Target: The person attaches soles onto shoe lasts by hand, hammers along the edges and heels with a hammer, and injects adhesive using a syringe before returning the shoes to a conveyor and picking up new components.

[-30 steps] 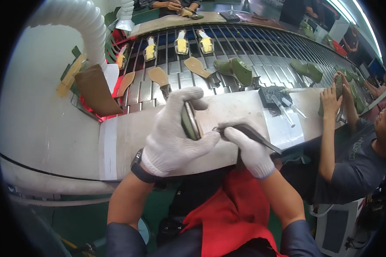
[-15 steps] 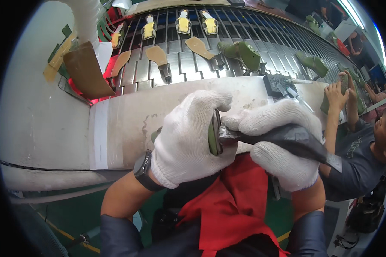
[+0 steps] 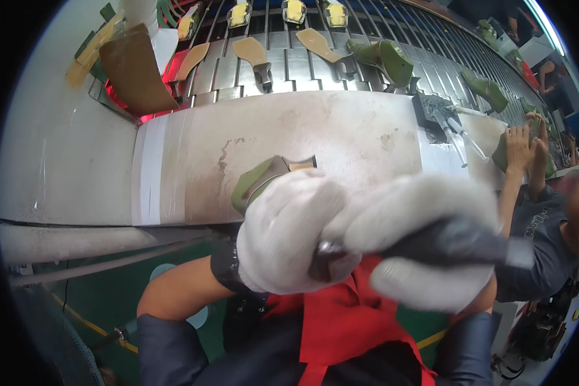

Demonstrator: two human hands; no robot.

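My left hand (image 3: 289, 235), in a white knit glove, is closed around a green heeled shoe (image 3: 256, 184). The shoe's green side and its heel end stick out above the glove, over the worktop's near edge; the rest is hidden by the fingers. My right hand (image 3: 424, 241), also gloved and smeared by motion, grips a hand tool with a dark wrapped handle (image 3: 447, 241). The tool's shiny metal tip (image 3: 330, 248) lies against or just beside the lower part of my left hand; whether it touches the shoe I cannot tell.
A pale worktop (image 3: 302, 128) lies ahead, with a dark holder (image 3: 431, 109) of brushes at its right. Beyond, a slatted metal conveyor (image 3: 225, 80) carries tan soles (image 3: 252, 50), green shoes (image 3: 383, 59) and yellow-topped pieces (image 3: 294, 11). A co-worker's hands (image 3: 523, 145) are at the right.
My view has tipped nearer, so the worktop shows more. Both hands sit lower against it. The shoe has turned, its green side and heel now showing above my left glove; the right hand blurs.
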